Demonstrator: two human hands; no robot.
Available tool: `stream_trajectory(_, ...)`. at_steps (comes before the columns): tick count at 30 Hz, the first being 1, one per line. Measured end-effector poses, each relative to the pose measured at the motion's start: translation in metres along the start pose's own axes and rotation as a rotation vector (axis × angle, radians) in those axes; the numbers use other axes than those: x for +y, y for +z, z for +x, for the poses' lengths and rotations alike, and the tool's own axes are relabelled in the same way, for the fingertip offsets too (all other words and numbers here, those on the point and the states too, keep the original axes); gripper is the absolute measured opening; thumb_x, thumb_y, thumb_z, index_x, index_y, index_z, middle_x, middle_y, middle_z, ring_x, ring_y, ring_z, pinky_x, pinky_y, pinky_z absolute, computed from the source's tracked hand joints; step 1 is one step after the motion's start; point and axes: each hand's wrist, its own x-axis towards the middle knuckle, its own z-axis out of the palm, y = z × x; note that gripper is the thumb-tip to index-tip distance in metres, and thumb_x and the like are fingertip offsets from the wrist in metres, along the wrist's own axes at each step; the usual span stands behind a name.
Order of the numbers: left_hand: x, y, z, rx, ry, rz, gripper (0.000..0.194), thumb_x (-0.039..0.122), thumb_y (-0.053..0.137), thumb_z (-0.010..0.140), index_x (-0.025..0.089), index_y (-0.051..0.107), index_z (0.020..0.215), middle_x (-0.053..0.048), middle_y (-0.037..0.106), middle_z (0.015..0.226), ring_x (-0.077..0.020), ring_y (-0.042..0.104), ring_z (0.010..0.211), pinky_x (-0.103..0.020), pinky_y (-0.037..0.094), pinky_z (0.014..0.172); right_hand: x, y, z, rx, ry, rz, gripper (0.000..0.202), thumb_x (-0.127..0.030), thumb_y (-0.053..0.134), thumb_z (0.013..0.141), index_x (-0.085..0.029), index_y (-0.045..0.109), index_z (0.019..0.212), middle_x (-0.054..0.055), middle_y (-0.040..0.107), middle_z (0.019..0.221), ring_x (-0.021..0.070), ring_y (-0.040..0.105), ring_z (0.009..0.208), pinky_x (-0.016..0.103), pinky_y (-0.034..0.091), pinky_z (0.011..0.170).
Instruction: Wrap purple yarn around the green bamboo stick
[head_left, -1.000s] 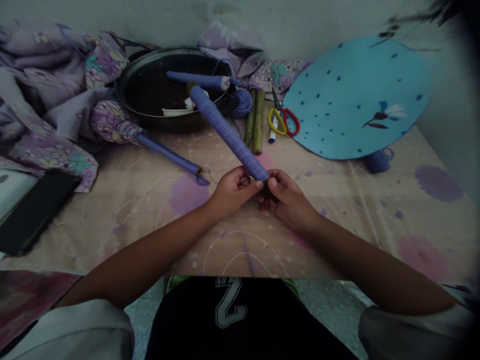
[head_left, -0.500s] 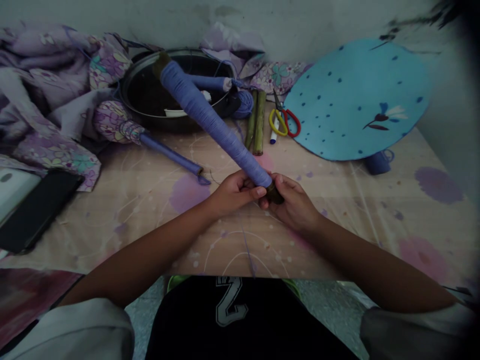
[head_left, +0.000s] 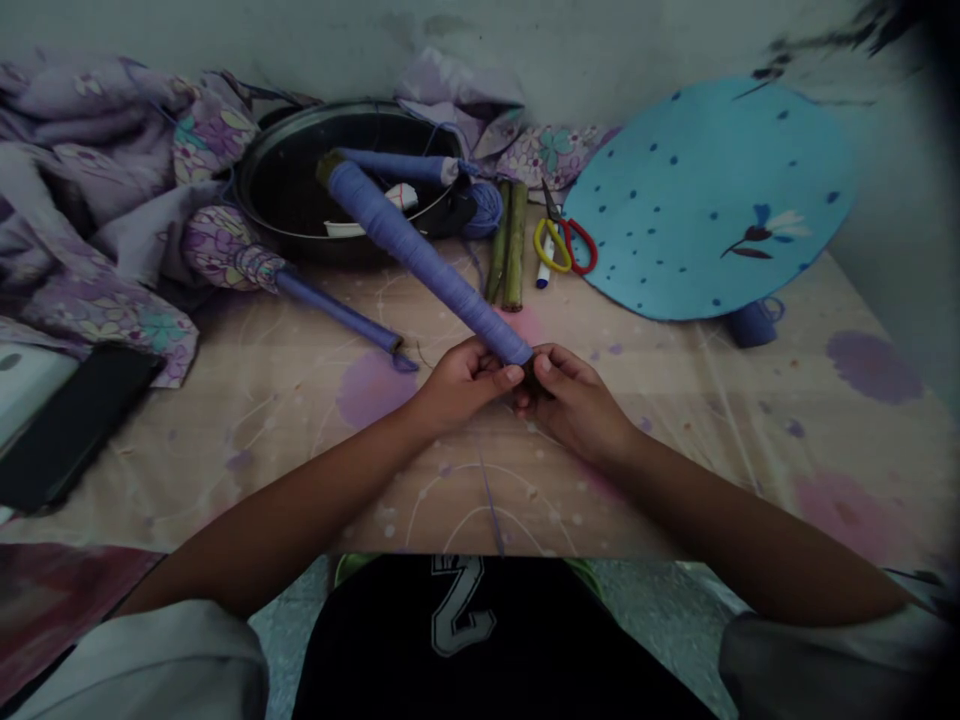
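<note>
A stick wrapped in purple yarn (head_left: 435,268) slants up and away to the left over the table, its far end in front of the black pan. My left hand (head_left: 474,385) is closed around the near end, the thumb lying along the wrapping. Close beside it, my right hand (head_left: 574,395) grips the bare brown tip between thumb and fingers. A strand of purple yarn (head_left: 491,495) runs down the tablecloth below the hands to the table's front edge. How the strand meets the stick is hidden by my fingers.
Behind stand a black pan (head_left: 289,215), a purple yarn ball (head_left: 486,210), bare green sticks (head_left: 514,250), and scissors (head_left: 553,248) by a marker. A blue oval board (head_left: 697,200) leans right. Left are a thinner yarn-wrapped stick (head_left: 341,312), floral cloth (head_left: 90,190) and a phone (head_left: 79,425).
The far end of the wrapped stick has dropped lower, so the stick slants less steeply. My right hand has shifted slightly left and covers more of the brown tip.
</note>
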Motion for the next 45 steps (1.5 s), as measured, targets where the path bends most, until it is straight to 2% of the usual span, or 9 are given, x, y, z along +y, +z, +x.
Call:
stream_trajectory(9, 0.007, 0.000, 0.000, 0.012, -0.042, -0.053, 0.039, 0.031, 0.075, 0.069, 0.014, 0.056, 0.098, 0.004, 0.060, 0.066, -0.0074, 0.058, 0.053, -0.019, 0.046, 0.051, -0.001, 0.003, -0.002, 0.024, 0.008, -0.047, 0.035, -0.047, 0.072, 0.073, -0.020, 0.051, 0.080, -0.003, 0.057, 0.072, 0.0115, 0.056, 0.061, 0.028, 0.048, 0.058)
stream_trajectory(12, 0.009, -0.001, 0.000, 0.021, -0.062, -0.029, 0.036, 0.037, 0.072, 0.073, 0.012, 0.058, 0.095, 0.008, 0.050, 0.052, -0.0025, 0.043, 0.040, -0.015, 0.032, 0.040, 0.000, 0.005, -0.002, 0.055, 0.005, -0.033, 0.039, -0.048, 0.075, 0.069, -0.021, 0.049, 0.080, -0.004, 0.056, 0.073, 0.0106, 0.054, 0.060, 0.027, 0.049, 0.057)
stream_trajectory(14, 0.011, -0.002, 0.001, 0.002, -0.071, -0.020, 0.034, 0.039, 0.069, 0.076, 0.011, 0.058, 0.091, 0.010, 0.044, 0.046, -0.0017, 0.038, 0.036, -0.015, 0.029, 0.038, 0.001, 0.005, -0.003, 0.070, -0.001, -0.023, 0.039, -0.047, 0.076, 0.069, -0.021, 0.048, 0.080, -0.004, 0.055, 0.073, 0.0098, 0.053, 0.059, 0.027, 0.049, 0.058)
stream_trajectory(18, 0.013, -0.002, 0.003, -0.068, -0.105, -0.037, 0.036, 0.035, 0.074, 0.072, 0.012, 0.054, 0.092, 0.005, 0.057, 0.055, -0.0068, 0.056, 0.048, -0.018, 0.042, 0.049, 0.003, 0.005, -0.003, 0.072, -0.008, -0.016, 0.038, -0.047, 0.076, 0.069, -0.021, 0.050, 0.081, -0.004, 0.055, 0.070, 0.0096, 0.052, 0.059, 0.027, 0.048, 0.060)
stream_trajectory(23, 0.009, -0.002, 0.003, -0.052, -0.095, -0.027, 0.036, 0.036, 0.072, 0.073, 0.012, 0.053, 0.092, -0.001, 0.065, 0.064, -0.0111, 0.063, 0.057, -0.022, 0.049, 0.057, 0.001, 0.002, -0.001, 0.025, 0.012, 0.026, 0.031, -0.045, 0.072, 0.074, -0.019, 0.054, 0.075, -0.002, 0.058, 0.069, 0.0107, 0.054, 0.058, 0.028, 0.048, 0.061)
stream_trajectory(30, 0.004, -0.002, -0.001, -0.088, -0.064, 0.033, 0.036, 0.037, 0.072, 0.073, 0.012, 0.056, 0.094, 0.000, 0.062, 0.066, -0.0096, 0.059, 0.057, -0.022, 0.049, 0.057, -0.005, 0.000, 0.003, -0.071, 0.099, 0.033, 0.032, -0.047, 0.072, 0.072, -0.018, 0.060, 0.081, 0.000, 0.059, 0.067, 0.0124, 0.056, 0.058, 0.026, 0.048, 0.055)
stream_trajectory(36, 0.004, 0.001, -0.002, 0.119, -0.021, 0.128, 0.035, 0.039, 0.074, 0.069, 0.012, 0.059, 0.085, 0.001, 0.061, 0.071, -0.0077, 0.057, 0.064, -0.018, 0.047, 0.059, -0.006, -0.001, 0.004, 0.023, 0.087, 0.061, 0.036, -0.043, 0.079, 0.066, -0.022, 0.056, 0.084, -0.002, 0.060, 0.076, 0.0124, 0.058, 0.067, 0.028, 0.053, 0.062)
stream_trajectory(39, 0.004, 0.002, -0.002, 0.106, -0.030, 0.129, 0.033, 0.039, 0.072, 0.071, 0.012, 0.059, 0.081, 0.000, 0.061, 0.070, -0.0084, 0.058, 0.064, -0.020, 0.048, 0.061, -0.006, -0.003, 0.005, 0.012, 0.106, 0.050, 0.038, -0.035, 0.084, 0.061, -0.021, 0.055, 0.082, -0.003, 0.059, 0.074, 0.0115, 0.058, 0.066, 0.029, 0.052, 0.065)
stream_trajectory(45, 0.004, 0.003, -0.005, 0.072, -0.028, 0.009, 0.039, 0.044, 0.070, 0.073, 0.013, 0.051, 0.086, 0.001, 0.060, 0.068, -0.0095, 0.059, 0.055, -0.023, 0.048, 0.055, -0.005, -0.001, 0.003, -0.047, 0.132, 0.055, 0.029, -0.039, 0.077, 0.070, -0.016, 0.059, 0.070, 0.000, 0.059, 0.068, 0.0116, 0.057, 0.061, 0.027, 0.049, 0.062)
